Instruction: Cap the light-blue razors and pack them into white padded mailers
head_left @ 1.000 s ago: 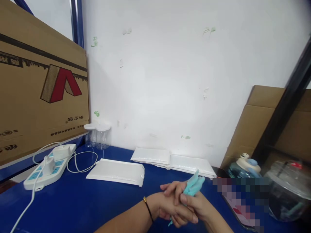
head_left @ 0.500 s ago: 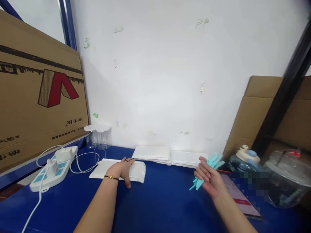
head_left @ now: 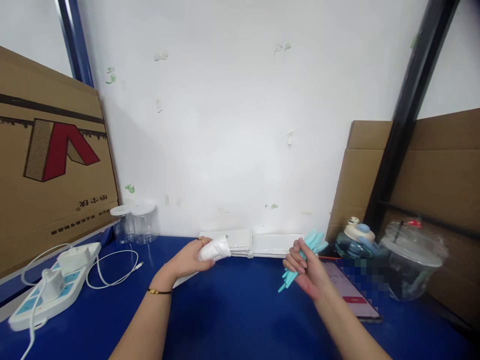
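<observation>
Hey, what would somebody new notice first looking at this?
Probably the bright turquoise strips gripped in the right hand, above the blue tabletop. Next might be the bold red mark on the large cardboard box at far left. The white packet in the left hand also draws the eye.

Forearms (head_left: 144,325) bare, the person wears a black cord bracelet (head_left: 165,292) with a gold-coloured ornament (head_left: 153,291) on the left wrist (head_left: 164,281) and a gold-coloured ring (head_left: 203,241) on the left hand (head_left: 187,260).
</observation>
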Demonstrator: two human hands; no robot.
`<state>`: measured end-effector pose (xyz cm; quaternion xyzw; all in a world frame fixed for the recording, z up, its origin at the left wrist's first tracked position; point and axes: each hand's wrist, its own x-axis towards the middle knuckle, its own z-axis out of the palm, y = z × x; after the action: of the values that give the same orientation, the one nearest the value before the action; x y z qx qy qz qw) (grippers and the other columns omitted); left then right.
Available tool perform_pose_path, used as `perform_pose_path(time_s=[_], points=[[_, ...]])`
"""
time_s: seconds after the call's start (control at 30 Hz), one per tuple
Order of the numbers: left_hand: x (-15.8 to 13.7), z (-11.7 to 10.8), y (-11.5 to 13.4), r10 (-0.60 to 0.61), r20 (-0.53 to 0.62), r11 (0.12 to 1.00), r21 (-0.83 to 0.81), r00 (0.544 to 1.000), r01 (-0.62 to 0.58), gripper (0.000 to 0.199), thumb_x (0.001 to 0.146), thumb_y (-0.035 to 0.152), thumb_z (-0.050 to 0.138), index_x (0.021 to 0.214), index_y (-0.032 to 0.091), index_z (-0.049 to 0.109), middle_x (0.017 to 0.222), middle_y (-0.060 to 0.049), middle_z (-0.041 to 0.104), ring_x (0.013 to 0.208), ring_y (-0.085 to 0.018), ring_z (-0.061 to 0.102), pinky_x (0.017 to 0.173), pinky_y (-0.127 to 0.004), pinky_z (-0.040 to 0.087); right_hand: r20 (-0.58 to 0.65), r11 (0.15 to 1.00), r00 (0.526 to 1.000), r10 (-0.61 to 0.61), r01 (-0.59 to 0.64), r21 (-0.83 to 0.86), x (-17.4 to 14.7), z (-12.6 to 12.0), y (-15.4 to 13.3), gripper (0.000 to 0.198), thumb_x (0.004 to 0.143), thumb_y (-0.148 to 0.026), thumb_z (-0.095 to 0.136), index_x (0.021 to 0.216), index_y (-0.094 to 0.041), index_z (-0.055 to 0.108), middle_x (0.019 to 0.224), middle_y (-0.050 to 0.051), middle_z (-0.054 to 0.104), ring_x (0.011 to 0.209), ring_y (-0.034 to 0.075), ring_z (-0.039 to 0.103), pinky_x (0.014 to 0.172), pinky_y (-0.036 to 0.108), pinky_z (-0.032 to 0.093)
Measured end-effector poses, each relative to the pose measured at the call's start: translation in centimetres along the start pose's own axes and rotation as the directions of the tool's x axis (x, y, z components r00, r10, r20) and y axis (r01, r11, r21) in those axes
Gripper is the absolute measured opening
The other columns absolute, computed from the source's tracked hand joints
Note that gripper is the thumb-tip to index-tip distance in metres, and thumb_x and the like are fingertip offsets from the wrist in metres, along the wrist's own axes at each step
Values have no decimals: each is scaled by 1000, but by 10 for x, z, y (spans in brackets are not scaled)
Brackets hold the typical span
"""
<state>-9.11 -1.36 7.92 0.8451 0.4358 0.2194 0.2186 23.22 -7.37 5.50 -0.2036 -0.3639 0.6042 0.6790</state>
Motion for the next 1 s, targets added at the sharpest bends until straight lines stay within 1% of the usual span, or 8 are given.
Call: perform_pose_path(time_s=[0.1,0.2,0.3,0.43,0.6,0.73,0.83,1.0], points=[[-3,-1,21,151,-82,894,-414,985,-171,69,72,60,47,125,17,41,116,-10,56,105,-27,52,86,-34,42,78,993,991,-104,107,-39,3,43,-33,31,84,-43,57,64,-20,49,41,-11,24,35,5,18,43,18,30],[-1,14,35,263,-64,610,-762,963,-217,92,61,77,45,128,14,36,101,-13,60,87,-26,57,70,-33,45,214,970,953,-215,233,-64,7,105,-67,31,86,-42,54,64,-20,48,42,-11,26,35,5,24,46,19,33],[4,36,42,368,-40,388,-901,929,-192,90,58,71,57,124,11,42,93,-14,60,80,-23,57,65,-29,43,315,957,916,-248,282,-64,9,161,-80,32,85,-43,54,64,-20,47,42,-10,30,36,5,30,49,21,36],[6,56,47,444,47,255,-964,895,-76,84,57,60,68,120,8,48,93,-15,62,79,-23,58,64,-27,42,390,941,905,-172,268,-207,12,191,-56,34,83,-47,54,65,-20,49,42,-8,37,43,9,45,54,24,39],[4,48,47,498,106,270,-962,861,-37,88,57,62,68,124,9,48,110,-18,58,100,-32,55,80,-36,43,338,859,941,-26,194,-473,15,179,-19,35,81,-50,54,68,-17,55,63,-2,53,56,10,46,55,23,36],[1,27,35,595,222,470,-875,772,-111,104,46,65,74,132,15,41,138,-16,37,128,-36,29,105,-47,23,353,722,936,3,242,-648,19,167,-6,31,80,-47,57,72,-17,58,69,-3,50,65,11,45,63,24,35],[2,22,27,554,290,617,-773,781,-151,95,49,46,81,132,19,43,139,-14,36,129,-35,29,106,-48,21,358,655,933,27,254,-712,24,160,-3,34,81,-48,55,69,-17,56,70,-2,51,69,12,46,65,24,36],[6,40,30,511,254,519,-853,821,-59,65,62,26,73,122,16,51,122,-15,52,116,-34,46,99,-50,32,294,574,936,194,134,-807,29,149,-6,32,72,-46,66,84,-18,59,71,-1,55,64,12,48,51,21,37]])
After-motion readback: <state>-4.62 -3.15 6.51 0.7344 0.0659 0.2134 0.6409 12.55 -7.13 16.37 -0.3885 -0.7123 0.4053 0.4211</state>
